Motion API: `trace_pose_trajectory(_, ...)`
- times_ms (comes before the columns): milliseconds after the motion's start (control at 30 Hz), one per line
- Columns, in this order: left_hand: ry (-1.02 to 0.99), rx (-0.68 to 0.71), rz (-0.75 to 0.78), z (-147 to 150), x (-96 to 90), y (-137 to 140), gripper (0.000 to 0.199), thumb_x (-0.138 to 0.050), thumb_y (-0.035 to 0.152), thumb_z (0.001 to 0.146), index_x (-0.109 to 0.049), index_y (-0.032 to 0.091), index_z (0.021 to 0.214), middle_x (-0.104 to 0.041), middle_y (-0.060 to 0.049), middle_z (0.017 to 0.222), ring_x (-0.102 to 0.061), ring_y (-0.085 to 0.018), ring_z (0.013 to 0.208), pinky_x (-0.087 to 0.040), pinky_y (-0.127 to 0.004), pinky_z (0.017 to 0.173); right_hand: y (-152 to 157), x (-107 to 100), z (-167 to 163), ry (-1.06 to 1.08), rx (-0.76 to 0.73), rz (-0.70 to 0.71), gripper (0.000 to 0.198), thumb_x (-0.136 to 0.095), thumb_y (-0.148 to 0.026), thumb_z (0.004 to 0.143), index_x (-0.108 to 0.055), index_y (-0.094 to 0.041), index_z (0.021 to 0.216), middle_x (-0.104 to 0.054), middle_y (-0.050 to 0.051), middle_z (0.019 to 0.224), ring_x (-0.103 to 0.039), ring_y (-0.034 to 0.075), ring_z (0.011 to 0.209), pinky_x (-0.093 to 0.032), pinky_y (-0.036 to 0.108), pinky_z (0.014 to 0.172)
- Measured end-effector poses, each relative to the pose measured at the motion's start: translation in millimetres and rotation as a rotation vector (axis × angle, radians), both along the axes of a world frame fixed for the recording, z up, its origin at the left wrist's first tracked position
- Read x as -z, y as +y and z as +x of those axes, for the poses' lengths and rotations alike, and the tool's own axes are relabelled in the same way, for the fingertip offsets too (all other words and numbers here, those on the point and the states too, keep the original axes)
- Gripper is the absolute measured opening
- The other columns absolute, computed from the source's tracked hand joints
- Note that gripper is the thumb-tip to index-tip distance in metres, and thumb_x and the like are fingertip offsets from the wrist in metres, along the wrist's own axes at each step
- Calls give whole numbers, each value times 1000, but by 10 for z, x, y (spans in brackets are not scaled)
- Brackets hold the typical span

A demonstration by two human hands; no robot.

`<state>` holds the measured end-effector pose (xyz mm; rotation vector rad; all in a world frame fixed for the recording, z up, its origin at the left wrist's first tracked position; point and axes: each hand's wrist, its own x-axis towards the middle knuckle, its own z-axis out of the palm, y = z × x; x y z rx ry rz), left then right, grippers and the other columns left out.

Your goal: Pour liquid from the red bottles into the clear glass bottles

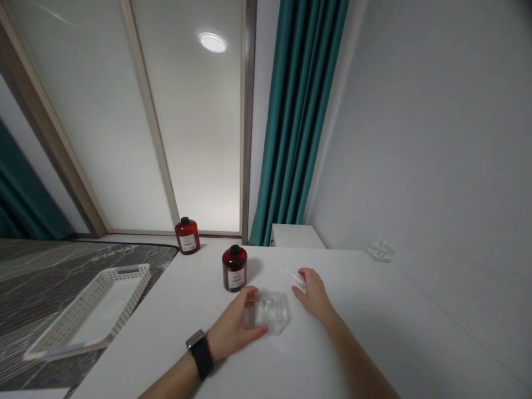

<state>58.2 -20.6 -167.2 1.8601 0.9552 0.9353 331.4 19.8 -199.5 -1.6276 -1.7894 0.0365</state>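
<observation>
My left hand (236, 324), with a dark watch on its wrist, is wrapped round the near left side of a clear glass jar (272, 311) on the white table. Between the thumb and fingers of my right hand (312, 292) is a small clear piece (300, 282), perhaps a lid; its exact shape is blurred. The right hand is to the right of the jar and apart from it. Just beyond my left hand stands a dark red bottle (235, 271) with a black cap and white label.
A second red bottle (187, 237) stands at the table's far left corner. Another clear glass item (380, 251) sits near the wall at right. Left of the white table (166, 310), a white plastic basket (89, 310) rests lower down. A teal curtain (297, 122) hangs behind.
</observation>
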Motion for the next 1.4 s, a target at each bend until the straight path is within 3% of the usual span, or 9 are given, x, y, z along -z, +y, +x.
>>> trace_pose_trajectory(233, 28, 16, 14, -7, -27, -5, 64, -79, 21, 69, -46, 19, 124, -60, -14, 125, -59, -31, 115, -44, -50, 106, 92, 8, 82, -76, 105, -7, 10, -55, -19, 78, -52, -22, 88, -62, 6, 88, -58, 26, 86, -41, 36, 77)
trace_pose_trajectory(533, 49, 20, 16, -12, 51, 13, 72, -78, 20, 70, -38, 19, 130, -55, -17, 131, -56, -30, 119, -41, -50, 108, 101, 8, 98, -124, 196, -37, 13, -58, -22, 80, -52, -21, 90, -65, 7, 89, -59, 26, 88, -39, 34, 75)
trace_pose_trajectory(833, 58, 11, 45, -29, 156, 60, 84, -79, 22, 68, -33, 20, 139, -52, -18, 135, -54, -33, 121, -39, -54, 109, 55, -41, 56, -123, 185, -66, 44, -63, -26, 79, -49, -18, 119, -63, 9, 105, -58, 28, 101, -42, 38, 86)
trace_pose_trajectory(1100, 94, 43, 56, -50, 31, 40, 92, -81, 21, 65, -31, 21, 142, -49, -16, 138, -52, -33, 125, -37, -54, 111, -25, -35, -25, -100, 129, -40, 69, -66, -29, 76, -39, -22, 139, -56, 12, 124, -51, 34, 116, -39, 48, 97)
trace_pose_trajectory(1233, 124, 67, 79, -55, -22, 28, 91, -81, 21, 66, -31, 20, 142, -48, -17, 139, -51, -33, 125, -37, -54, 111, 5, 22, 6, -42, 116, -16, 60, -63, -31, 78, -43, -20, 134, -59, 12, 118, -55, 31, 112, -43, 45, 94)
trace_pose_trajectory(1400, 129, 80, 108, -74, 0, 39, 93, -82, 25, 67, -30, 20, 144, -49, -16, 138, -52, -33, 125, -38, -55, 110, 85, 99, 122, 33, 126, 8, 37, -52, -27, 83, -49, -17, 118, -64, 8, 93, -62, 25, 92, -48, 39, 84)
